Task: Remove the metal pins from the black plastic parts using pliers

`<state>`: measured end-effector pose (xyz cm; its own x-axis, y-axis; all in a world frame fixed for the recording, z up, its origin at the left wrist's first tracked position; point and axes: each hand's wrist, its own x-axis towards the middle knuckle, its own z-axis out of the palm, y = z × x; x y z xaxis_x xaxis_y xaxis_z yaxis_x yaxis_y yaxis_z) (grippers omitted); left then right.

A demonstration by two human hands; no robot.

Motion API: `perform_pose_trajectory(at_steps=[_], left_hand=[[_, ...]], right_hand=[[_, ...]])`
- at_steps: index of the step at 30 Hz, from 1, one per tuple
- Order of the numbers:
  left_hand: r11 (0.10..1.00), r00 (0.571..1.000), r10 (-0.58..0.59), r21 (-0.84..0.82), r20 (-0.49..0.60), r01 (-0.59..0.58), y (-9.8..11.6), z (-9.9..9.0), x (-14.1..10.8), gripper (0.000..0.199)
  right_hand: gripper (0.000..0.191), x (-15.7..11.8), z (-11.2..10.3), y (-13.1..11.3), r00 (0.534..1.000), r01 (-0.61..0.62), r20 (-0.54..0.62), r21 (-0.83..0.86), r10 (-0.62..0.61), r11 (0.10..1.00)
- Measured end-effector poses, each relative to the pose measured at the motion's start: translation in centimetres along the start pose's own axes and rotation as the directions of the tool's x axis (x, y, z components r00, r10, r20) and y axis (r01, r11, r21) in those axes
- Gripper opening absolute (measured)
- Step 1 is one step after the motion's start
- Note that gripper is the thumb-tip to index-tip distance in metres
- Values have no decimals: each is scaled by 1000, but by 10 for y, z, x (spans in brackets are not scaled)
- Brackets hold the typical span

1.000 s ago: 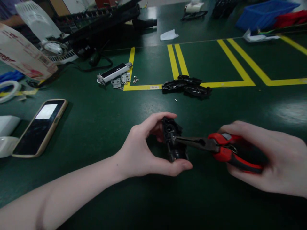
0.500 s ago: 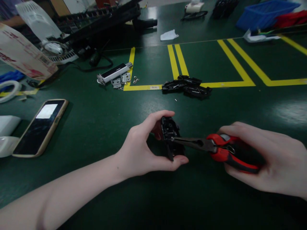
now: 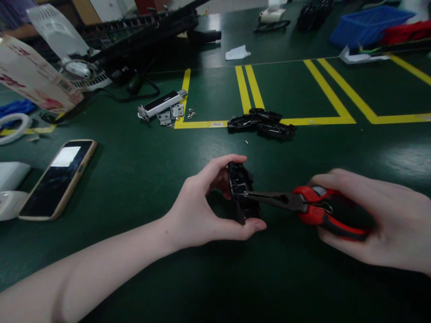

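Between the thumb and fingers of my left hand (image 3: pixel 205 206) is a black plastic housing (image 3: pixel 243 184), its hollow side facing up and to the right. My right hand (image 3: pixel 377 220) is wrapped round the red and black handles of needle-nose pliers (image 3: pixel 283 200). The tips of the pliers reach into the housing; whether they grip a small part there is too fine to make out. Beyond my hands, several similar black plastic parts (image 3: pixel 262 122) lie in a pile on the green table, with a tiny metal pin (image 3: pixel 247 142) in front of them.
A phone (image 3: pixel 59 179) lies at the left. Further back are a white-and-black bar (image 3: pixel 163 104), metal brackets (image 3: pixel 164 117) and small rings (image 3: pixel 191 113). Yellow tape (image 3: pixel 202 124) marks the table. A blue basket (image 3: pixel 370 27) stands at the back right, a white fan (image 3: pixel 74 67) at the back left.
The pliers and my right hand have shifted very slightly to the right. The housing stays in my left hand, nearly unmoved. The whole view has moved a little.
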<state>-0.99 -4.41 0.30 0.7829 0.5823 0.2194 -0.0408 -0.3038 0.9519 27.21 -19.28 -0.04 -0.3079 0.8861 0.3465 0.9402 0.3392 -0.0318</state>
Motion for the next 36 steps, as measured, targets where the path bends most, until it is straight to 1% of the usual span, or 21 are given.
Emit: perform_pose_trajectory(at_steps=[2,5,10,15,20,23,26,28,31,34,36], left_hand=[[999,1000,-17,35,3,17,-1,-1,0,78],[995,999,-48,85,12,47,-1,-2,2,76],[993,997,-79,90,22,77,-1,-3,2,76],[994,994,-110,4,18,110,0,-2,2,77],[976,978,-173,-114,116,186,2,-2,2,64],[962,967,-209,-149,147,230,2,-3,3,64],[955,960,-220,-161,171,248,1,-4,3,63],[964,965,-206,-137,164,229,0,-3,3,63],[991,988,-123,-41,95,127,0,-2,2,73],[999,998,-16,42,56,14,-1,-2,-1,78],[998,999,10,68,44,-13,-2,-1,-2,78]], right_hand=[[53,-1,1,2,1000,1,11,-2,-1,1000],[52,1,3,2,1000,17,-12,4,-17,1000],[50,6,5,-3,1000,12,5,38,-12,999],[53,4,8,0,1000,27,-15,10,-27,1000],[57,-3,4,6,999,37,31,-50,-35,998],[56,-5,2,8,999,48,19,-78,-47,996],[57,-6,3,8,998,63,14,-84,-62,994],[60,-6,4,8,998,54,17,-68,-53,996],[64,-3,4,7,999,44,0,-1,-44,999],[64,2,4,5,999,34,12,120,-36,992],[62,5,3,4,999,0,50,211,-11,978]])
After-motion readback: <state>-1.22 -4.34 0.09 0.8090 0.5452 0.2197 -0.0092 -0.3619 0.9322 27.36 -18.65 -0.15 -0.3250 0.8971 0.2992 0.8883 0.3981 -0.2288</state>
